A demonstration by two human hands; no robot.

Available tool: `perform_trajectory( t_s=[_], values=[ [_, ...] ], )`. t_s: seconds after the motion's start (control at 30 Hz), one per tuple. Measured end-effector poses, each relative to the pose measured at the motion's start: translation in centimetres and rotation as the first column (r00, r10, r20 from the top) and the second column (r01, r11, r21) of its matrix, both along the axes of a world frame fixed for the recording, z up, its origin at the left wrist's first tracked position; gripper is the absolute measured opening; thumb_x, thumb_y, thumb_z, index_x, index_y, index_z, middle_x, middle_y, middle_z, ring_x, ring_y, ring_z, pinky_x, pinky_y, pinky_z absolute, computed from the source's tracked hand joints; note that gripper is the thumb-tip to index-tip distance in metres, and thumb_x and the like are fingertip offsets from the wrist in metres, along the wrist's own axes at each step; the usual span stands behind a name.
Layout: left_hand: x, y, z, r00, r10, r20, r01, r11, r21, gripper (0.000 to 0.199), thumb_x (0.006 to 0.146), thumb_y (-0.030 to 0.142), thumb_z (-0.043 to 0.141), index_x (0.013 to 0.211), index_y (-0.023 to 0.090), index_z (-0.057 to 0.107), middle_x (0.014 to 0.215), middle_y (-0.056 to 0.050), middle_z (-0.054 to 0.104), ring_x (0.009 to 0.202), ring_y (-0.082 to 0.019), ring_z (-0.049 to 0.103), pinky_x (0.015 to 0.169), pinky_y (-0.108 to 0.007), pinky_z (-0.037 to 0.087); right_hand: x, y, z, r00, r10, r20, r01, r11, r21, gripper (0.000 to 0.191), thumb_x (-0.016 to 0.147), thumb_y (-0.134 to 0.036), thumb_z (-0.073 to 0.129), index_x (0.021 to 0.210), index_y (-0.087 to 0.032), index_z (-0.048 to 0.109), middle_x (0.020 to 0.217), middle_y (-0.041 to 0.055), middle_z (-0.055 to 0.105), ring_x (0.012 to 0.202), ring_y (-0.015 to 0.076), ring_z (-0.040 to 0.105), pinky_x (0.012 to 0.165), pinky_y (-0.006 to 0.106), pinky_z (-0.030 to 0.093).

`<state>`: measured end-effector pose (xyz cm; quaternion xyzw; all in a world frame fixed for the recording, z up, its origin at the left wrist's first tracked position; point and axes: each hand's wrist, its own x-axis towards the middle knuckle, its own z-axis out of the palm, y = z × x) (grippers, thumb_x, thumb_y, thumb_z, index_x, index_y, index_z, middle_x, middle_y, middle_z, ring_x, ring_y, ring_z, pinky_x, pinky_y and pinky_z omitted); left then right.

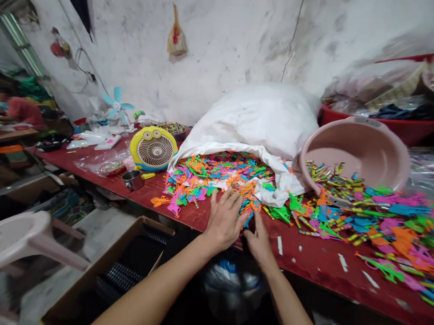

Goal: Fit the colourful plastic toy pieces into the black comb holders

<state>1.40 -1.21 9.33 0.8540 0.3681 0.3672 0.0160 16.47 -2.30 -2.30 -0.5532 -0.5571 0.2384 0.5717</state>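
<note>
Two hands (224, 221) (261, 242) touch bright plastic pieces (250, 189) before a sack (257, 118).

Passable: front strip of table (314, 252), lower right of center, over flat scraps (342, 262); sack (255, 118) blocks upper center, tub (392, 157) and toys (410, 231) the right, yellow fan (153, 149) left of center.

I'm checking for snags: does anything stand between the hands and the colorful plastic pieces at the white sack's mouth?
Nothing visible does: the left hand and right hand are at the near edge of the plastic pieces.
</note>
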Motion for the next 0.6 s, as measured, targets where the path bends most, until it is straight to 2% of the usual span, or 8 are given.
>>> perform_trajectory(
  t_s=[0.07, 0.13, 0.3, 0.5, 0.6],
  values=[
    [0.6, 1.0, 0.8, 0.996, -0.03, -0.085, 0.028, 0.999, -0.024, 0.036, 0.1, 0.037, 0.043, 0.131, 0.024, 0.055, 0.137, -0.008, 0.06, 0.14, -0.03, 0.04, 0.118, -0.065, 0.011, -0.3, 0.3, 0.3, 0.999, 0.031, -0.015, -0.031, 0.999, 0.015, 0.089, 0.071, -0.015, 0.048, 0.157, -0.02, 0.022, 0.163, 0.0079, 0.023, 0.15, 0.0231, 0.019, 0.123, 0.05, 0.02],
    [1.0, 1.3, 1.1, 0.99, -0.041, -0.136, 0.035, 0.998, -0.047, 0.034, 0.102, 0.036, 0.04, 0.129, 0.025, 0.056, 0.134, -0.005, 0.062, 0.139, -0.028, 0.04, 0.118, -0.063, 0.012, -0.4, 0.3, 0.6, 0.999, 0.037, -0.018, -0.037, 0.999, 0.024, 0.09, 0.071, -0.013, 0.047, 0.157, -0.02, 0.021, 0.163, 0.0068, 0.023, 0.151, 0.0225, 0.018, 0.123, 0.049, 0.019],
    [1.5, 1.2, 1.2, 0.98, -0.031, -0.195, 0.015, 0.997, -0.08, 0.035, 0.101, 0.033, 0.04, 0.132, 0.025, 0.054, 0.135, -0.004, 0.061, 0.131, -0.026, 0.044, 0.116, -0.059, 0.019, -0.2, 0.2, 0.7, 0.999, 0.015, 0.041, -0.017, 0.999, 0.029, 0.092, 0.068, -0.009, 0.048, 0.156, -0.024, 0.025, 0.162, 0.0037, 0.025, 0.15, 0.0231, 0.02, 0.124, 0.049, 0.017],
    [1.3, 1.9, 1.3, 0.965, -0.078, -0.249, 0.058, 0.995, -0.086, 0.04, 0.1, 0.037, 0.043, 0.136, 0.022, 0.051, 0.137, -0.007, 0.059, 0.13, -0.028, 0.045, 0.114, -0.057, 0.021, -1.0, 0.6, 0.8, 0.993, -0.007, 0.12, -0.001, 0.998, 0.061, 0.097, 0.067, -0.006, 0.047, 0.158, -0.023, 0.016, 0.164, 0.0052, 0.02, 0.151, 0.0231, 0.017, 0.123, 0.051, 0.019],
    [0.3, 2.6, 1.5, 0.976, -0.147, -0.159, 0.137, 0.988, -0.071, 0.038, 0.098, 0.033, 0.047, 0.135, 0.022, 0.053, 0.138, -0.008, 0.058, 0.13, -0.026, 0.046, 0.114, -0.053, 0.025, -0.4, 0.8, 0.3, 1.0, 0.007, 0.023, -0.008, 0.999, 0.036, 0.096, 0.067, -0.007, 0.047, 0.157, -0.024, 0.019, 0.16, 0.0071, 0.029, 0.147, 0.0237, 0.03, 0.12, 0.051, 0.029]
  ],
)
